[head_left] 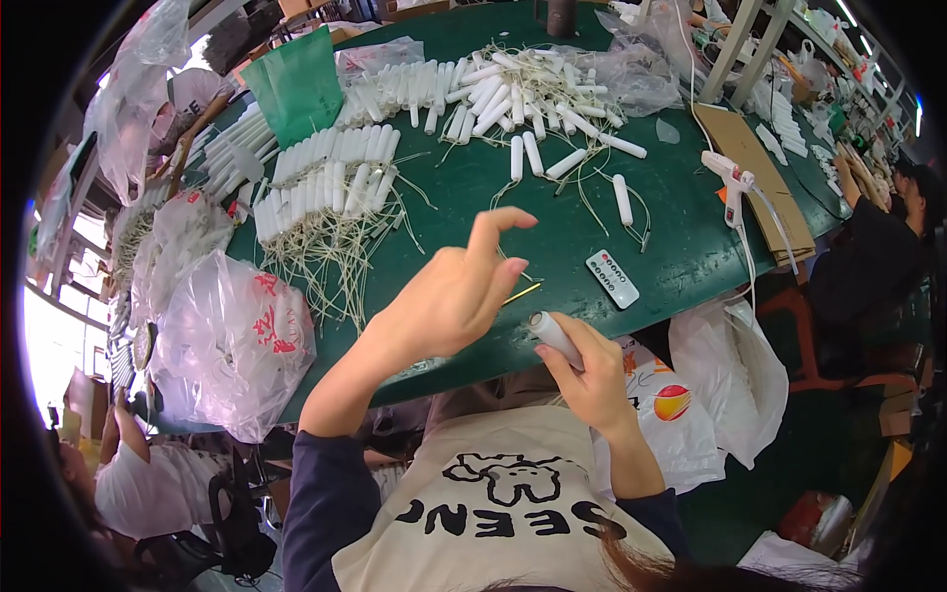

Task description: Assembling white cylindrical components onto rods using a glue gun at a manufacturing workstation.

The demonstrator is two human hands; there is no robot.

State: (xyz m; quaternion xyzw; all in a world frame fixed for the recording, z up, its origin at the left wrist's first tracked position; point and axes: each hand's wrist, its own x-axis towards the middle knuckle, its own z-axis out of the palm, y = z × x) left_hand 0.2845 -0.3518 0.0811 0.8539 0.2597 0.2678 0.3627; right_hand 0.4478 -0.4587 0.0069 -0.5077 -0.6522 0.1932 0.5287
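Note:
My right hand [595, 380] is closed around a white plastic tube [555, 340] near the table's front edge. The tube's round end points up and to the left, toward my other hand. My left hand [449, 301] is raised over the table with the index finger bent and apart from the thumb; I see nothing held in it. A thin yellow stick [523, 293] lies just beyond its fingers. Farther right rests a small white remote control [613, 279] with dark buttons. One white tube with a wire [622, 200] lies beyond the remote.
White wired tubes lie in rows [330, 187] at left and in a loose pile [528, 94] at the back. A white glue gun [728, 187] stands by flat cardboard [758, 178] at right. Plastic bags [232, 340] crowd the left edge. Other people sit at both sides.

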